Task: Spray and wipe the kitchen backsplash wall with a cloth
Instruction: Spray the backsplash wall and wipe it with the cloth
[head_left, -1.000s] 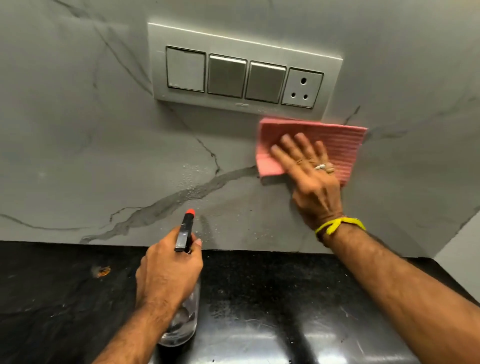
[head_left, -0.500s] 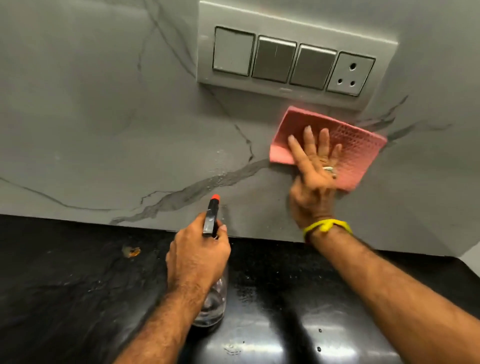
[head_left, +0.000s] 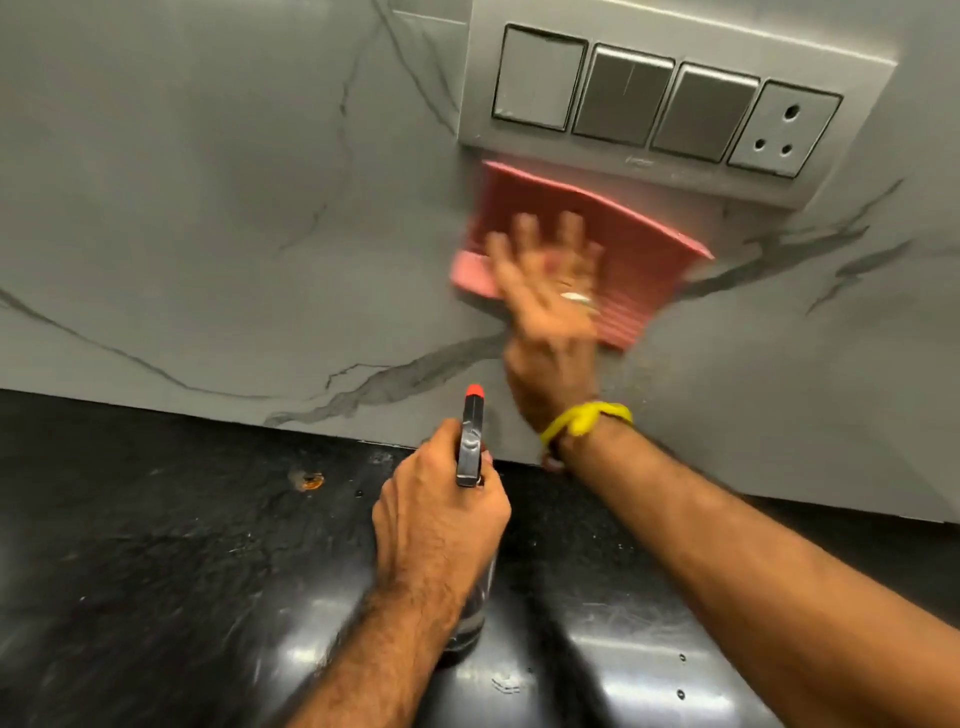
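The right hand, fingers flat, presses the cloth on the wall; better keep it under the switches. The left hand grips the bottle.

I count one pink cloth, one spray bottle, one switch plate bearing three switches and one socket, one yellow wristband.

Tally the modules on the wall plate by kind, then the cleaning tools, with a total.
Blank plate: 1
Rocker switches: 2
Three-pin socket: 1
Pink cloth: 1
Spray bottle: 1
Total: 6
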